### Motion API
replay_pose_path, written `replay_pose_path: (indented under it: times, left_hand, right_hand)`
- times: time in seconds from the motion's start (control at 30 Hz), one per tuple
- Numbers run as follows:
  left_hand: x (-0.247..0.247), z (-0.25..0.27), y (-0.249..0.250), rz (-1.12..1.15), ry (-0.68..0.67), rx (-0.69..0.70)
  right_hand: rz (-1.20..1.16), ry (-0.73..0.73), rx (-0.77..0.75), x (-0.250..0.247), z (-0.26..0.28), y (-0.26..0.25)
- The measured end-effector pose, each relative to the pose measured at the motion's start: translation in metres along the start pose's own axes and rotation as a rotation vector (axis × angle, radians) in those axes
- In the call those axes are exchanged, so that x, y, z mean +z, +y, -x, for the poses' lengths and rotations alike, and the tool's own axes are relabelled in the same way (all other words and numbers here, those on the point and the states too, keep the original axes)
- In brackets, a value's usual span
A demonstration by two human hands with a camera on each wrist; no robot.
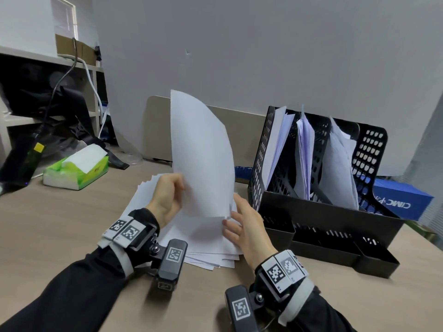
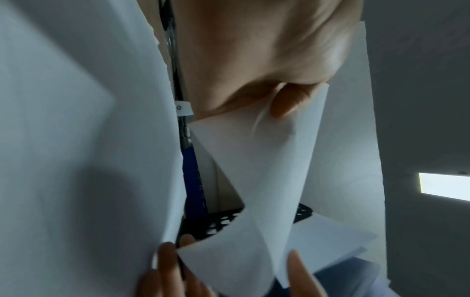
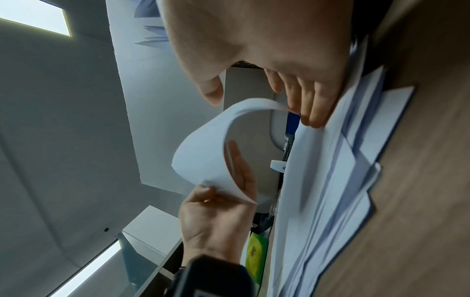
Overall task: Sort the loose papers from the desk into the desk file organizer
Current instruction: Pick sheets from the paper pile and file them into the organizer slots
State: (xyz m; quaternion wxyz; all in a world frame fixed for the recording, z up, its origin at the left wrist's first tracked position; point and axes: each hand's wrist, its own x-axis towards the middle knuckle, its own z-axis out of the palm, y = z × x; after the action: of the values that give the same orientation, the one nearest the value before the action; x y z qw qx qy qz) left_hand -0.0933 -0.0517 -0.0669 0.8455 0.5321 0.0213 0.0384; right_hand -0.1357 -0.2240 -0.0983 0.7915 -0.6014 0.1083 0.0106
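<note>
Pinching one curled white paper sheet (image 1: 202,154) upright by its lower edge, left hand (image 1: 167,198) lifts it just above the loose white paper stack (image 1: 203,243). Right hand (image 1: 247,226), fingers straight, rests on that stack. Black perforated plastic file organizer (image 1: 318,168) stands right of the stack, slots already part-filled and nearer the right hand; the sheet's long axis is near vertical, suiting a slot.

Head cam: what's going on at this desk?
A person is filing loose papers. The left hand pinches one sheet by its lower edge and holds it upright and curled above the paper pile on the desk. The right hand is open, fingers resting on the pile. The black file organizer stands to the right, all three upright slots already holding papers.
</note>
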Motion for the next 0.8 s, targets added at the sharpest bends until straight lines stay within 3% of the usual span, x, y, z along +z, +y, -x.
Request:
replay_pose_path:
  times: [0.1,0.27,0.53,0.7,0.8]
  left_hand:
    - [-0.008,-0.005,-0.009,-0.123,0.085,-0.039]
    - [-0.010,-0.005,-0.012,-0.271,0.038,-0.059]
    - [-0.015,-0.014,-0.022,-0.238,0.054,-0.075]
    - [-0.016,-0.020,-0.026,-0.247,-0.015,-0.027]
    - [-0.011,-0.017,-0.024,-0.280,-0.158,-0.008]
  right_hand:
    - [-0.023,0.007,-0.002,0.001,0.001,-0.001]
    - [-0.030,0.012,-0.118,0.000,0.004,-0.002]
    - [0.055,0.007,-0.245,-0.001,0.006,-0.001]
    - [0.126,0.041,-0.380,0.001,0.007,-0.005]
    - [0.181,-0.016,-0.365,0.002,0.009,-0.005]
